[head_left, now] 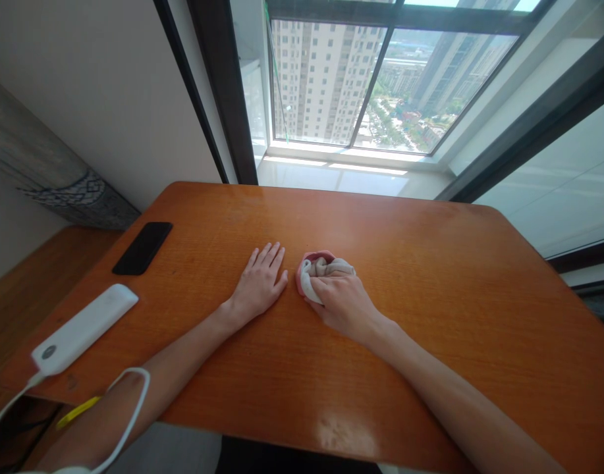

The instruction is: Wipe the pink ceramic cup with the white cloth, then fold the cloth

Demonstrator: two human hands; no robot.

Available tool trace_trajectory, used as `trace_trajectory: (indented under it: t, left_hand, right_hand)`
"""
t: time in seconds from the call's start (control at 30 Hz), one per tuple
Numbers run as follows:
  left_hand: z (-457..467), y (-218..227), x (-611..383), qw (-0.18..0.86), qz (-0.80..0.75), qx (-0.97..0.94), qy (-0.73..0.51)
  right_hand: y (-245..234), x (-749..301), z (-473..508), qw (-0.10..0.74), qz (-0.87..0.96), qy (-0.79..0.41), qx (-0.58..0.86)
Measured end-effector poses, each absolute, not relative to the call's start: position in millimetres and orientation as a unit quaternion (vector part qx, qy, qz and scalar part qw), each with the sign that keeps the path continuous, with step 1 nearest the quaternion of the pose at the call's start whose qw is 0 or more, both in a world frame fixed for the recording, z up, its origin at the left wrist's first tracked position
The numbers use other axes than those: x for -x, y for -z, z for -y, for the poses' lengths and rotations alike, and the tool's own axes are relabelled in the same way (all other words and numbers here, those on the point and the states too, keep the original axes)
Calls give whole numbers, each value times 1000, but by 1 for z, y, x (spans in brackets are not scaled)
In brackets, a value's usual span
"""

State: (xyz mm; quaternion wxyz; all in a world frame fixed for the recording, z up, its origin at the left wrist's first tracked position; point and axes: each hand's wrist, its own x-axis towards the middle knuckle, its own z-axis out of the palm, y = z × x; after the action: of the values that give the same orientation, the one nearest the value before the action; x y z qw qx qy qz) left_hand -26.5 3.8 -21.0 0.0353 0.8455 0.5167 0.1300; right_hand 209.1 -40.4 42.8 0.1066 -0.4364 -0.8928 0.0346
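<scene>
My left hand (259, 282) lies palm down on the wooden table (440, 283), fingers stretched out and holding nothing. Just to its right, my right hand (345, 301) is closed on a bunched cloth (325, 266), which is pale grey-white. A pink edge curves around the cloth's far and left sides; whether it belongs to the cloth or is a separate piece, I cannot tell. The cloth rests on or close above the tabletop, and my right fingers are partly hidden in its folds. A small gap separates the two hands.
At the left edge lie a black phone (142, 248) and a long white device (85, 328) with a white cable (144, 388). The cable loops over my left forearm near a yellow strip (78, 413). Beyond the table is a window (331, 85); a curtain (59, 151) hangs left.
</scene>
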Motion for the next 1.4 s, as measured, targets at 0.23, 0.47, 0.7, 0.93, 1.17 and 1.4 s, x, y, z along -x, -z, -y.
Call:
trace_trajectory:
  t: [0.23,0.47,0.7,0.93,1.17,1.4]
  left_hand:
    - [-1,15,27,72,-502,-846,-166]
    - [8,6,28,66,-372,-891,-250]
    - [16,5,27,33,-320,-933,-161]
    - [17,2,30,51,-375,-910,-167]
    - [18,9,26,108,-319,-878,-340]
    - [10,20,19,338,-248,-777,-469]
  right_hand:
    - [-41,-220,36,220,830,-123,497]
    - [-35,-223,26,445,467,-611,459]
    - [-14,-200,42,446,343,-741,367]
    - [-10,-204,42,414,366,-755,352]
    - [-14,-204,42,438,267,-801,308]
    - [-9,-202,41,409,204,-847,271]
